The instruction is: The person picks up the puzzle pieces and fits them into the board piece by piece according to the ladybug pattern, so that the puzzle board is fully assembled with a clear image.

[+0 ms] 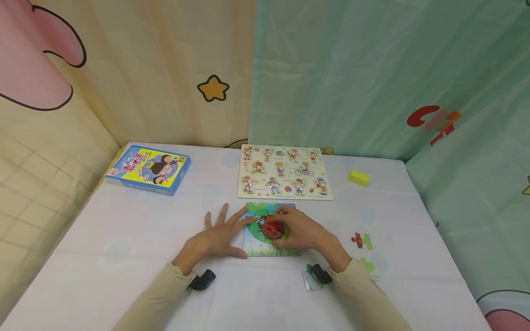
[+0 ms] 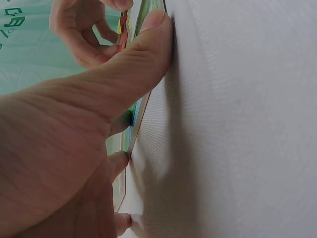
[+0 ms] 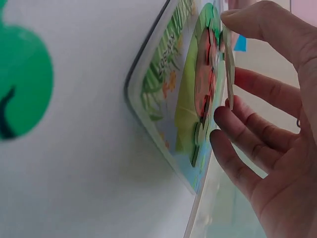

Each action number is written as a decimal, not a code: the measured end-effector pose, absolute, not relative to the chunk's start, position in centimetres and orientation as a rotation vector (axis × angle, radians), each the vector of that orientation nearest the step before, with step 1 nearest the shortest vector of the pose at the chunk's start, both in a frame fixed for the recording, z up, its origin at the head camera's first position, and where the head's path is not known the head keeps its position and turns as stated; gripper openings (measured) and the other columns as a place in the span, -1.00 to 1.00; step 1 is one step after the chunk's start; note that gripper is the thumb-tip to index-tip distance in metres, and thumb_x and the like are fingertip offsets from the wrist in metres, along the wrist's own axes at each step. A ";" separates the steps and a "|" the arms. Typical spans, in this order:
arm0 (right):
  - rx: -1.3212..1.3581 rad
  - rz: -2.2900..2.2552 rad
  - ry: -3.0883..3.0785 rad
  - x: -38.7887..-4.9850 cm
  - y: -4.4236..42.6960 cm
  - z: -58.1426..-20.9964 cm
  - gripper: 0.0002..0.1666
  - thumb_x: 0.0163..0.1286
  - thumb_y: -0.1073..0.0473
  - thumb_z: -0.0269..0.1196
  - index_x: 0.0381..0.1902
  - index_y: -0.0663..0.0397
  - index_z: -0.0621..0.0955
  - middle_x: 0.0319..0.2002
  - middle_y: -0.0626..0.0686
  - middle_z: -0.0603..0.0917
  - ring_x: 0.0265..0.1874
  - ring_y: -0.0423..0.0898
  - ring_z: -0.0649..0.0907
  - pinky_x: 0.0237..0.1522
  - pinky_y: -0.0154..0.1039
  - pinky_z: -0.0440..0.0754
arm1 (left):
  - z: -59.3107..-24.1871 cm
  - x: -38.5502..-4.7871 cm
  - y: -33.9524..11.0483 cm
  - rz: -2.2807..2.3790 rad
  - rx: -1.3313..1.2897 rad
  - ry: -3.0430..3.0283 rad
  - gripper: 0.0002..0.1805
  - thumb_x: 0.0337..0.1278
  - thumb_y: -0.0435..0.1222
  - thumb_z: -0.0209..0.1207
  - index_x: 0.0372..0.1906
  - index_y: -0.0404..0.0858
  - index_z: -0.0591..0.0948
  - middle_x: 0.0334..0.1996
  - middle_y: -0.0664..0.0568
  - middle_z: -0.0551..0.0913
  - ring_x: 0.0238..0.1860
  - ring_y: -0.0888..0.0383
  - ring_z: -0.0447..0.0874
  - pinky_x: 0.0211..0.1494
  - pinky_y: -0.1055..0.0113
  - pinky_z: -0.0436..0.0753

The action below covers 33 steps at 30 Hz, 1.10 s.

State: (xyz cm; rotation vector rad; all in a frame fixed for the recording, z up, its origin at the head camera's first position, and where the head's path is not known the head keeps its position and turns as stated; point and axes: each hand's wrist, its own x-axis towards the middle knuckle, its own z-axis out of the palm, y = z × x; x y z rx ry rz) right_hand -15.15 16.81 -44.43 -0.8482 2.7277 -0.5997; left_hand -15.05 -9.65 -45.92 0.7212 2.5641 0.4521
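A square ladybug puzzle board [image 1: 254, 246] lies in front of the person. My left hand [image 1: 217, 236] is spread flat at its left side, the fingertips and thumb touching the board's edge; the left wrist view shows the thumb [image 2: 153, 44] along that edge. Over the board's right part is my right hand [image 1: 306, 230]. In the right wrist view, the right hand [image 3: 282, 114] pinches a thin puzzle piece [image 3: 229, 67] between thumb and fingers, tilted above the board [image 3: 163, 104]. Red pieces [image 3: 203, 79] of the ladybug lie on the board; part of the picture is hidden by the fingers.
Loose puzzle pieces lie on the right, one red and green pair [image 1: 366, 241], a green one [image 1: 367, 265] and one [image 1: 311, 281] by the right wrist. Behind stand a sports-figure board [image 1: 285, 172], a blue and yellow box [image 1: 149, 169] and a yellow block [image 1: 358, 178].
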 end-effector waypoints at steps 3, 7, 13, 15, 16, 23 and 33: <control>-0.859 -0.574 2.739 -15.3 16.5 -44.5 -0.34 0.10 -0.05 0.46 0.18 -0.03 0.66 0.09 0.01 0.53 -0.01 -0.08 0.54 0.05 -0.13 0.62 | -45.9 -15.1 -9.6 0.449 0.721 2.565 0.05 -0.04 0.18 0.41 0.56 0.17 0.16 0.65 0.12 -0.19 0.58 -0.37 -0.47 0.39 -0.57 -0.29; -0.851 -0.557 2.739 -15.4 16.3 -44.7 -0.34 0.10 -0.03 0.45 0.19 0.00 0.66 0.10 0.02 0.53 -0.03 -0.09 0.54 0.00 -0.19 0.62 | -45.9 -15.1 -9.6 0.439 0.723 2.568 0.04 -0.04 0.19 0.40 0.56 0.18 0.17 0.65 0.12 -0.20 0.58 -0.36 -0.47 0.39 -0.57 -0.29; -0.834 -0.563 2.735 -15.4 16.1 -44.7 -0.34 0.10 -0.01 0.45 0.18 0.08 0.66 0.15 0.02 0.52 0.03 -0.07 0.56 0.06 -0.17 0.63 | -45.7 -15.0 -9.6 0.451 0.724 2.566 0.04 -0.05 0.19 0.41 0.56 0.16 0.18 0.65 0.11 -0.18 0.58 -0.38 -0.45 0.39 -0.57 -0.29; -0.845 -0.562 2.731 -15.4 16.0 -44.7 -0.35 0.10 0.00 0.45 0.17 0.11 0.67 0.15 0.03 0.54 0.05 -0.06 0.56 0.08 -0.16 0.63 | -45.6 -15.0 -9.6 0.452 0.725 2.563 0.04 -0.05 0.18 0.41 0.56 0.14 0.18 0.65 0.09 -0.17 0.58 -0.38 -0.44 0.39 -0.57 -0.29; -0.852 -0.563 2.729 -15.4 16.0 -44.7 -0.35 0.11 0.01 0.45 0.16 0.12 0.67 0.15 0.03 0.55 0.06 -0.06 0.56 0.08 -0.15 0.62 | -45.6 -15.0 -9.6 0.447 0.722 2.561 0.05 -0.05 0.18 0.41 0.56 0.14 0.18 0.65 0.10 -0.18 0.58 -0.38 -0.44 0.39 -0.56 -0.29; -0.879 -0.519 2.727 -15.4 15.9 -44.7 -0.35 0.12 0.02 0.42 0.18 0.12 0.66 0.15 0.03 0.57 0.11 -0.06 0.55 0.09 -0.16 0.63 | -45.5 -15.0 -9.7 0.438 0.733 2.558 0.04 -0.04 0.19 0.40 0.56 0.12 0.18 0.65 0.06 -0.18 0.58 -0.40 -0.44 0.37 -0.59 -0.27; -0.880 -0.505 2.730 -15.1 15.9 -44.6 -0.33 0.12 0.02 0.39 0.20 0.14 0.65 0.19 0.09 0.57 0.16 0.01 0.54 0.15 -0.07 0.61 | -45.5 -15.1 -9.6 0.404 0.740 2.563 0.04 -0.03 0.21 0.39 0.56 0.12 0.18 0.65 0.07 -0.18 0.57 -0.41 -0.43 0.37 -0.60 -0.25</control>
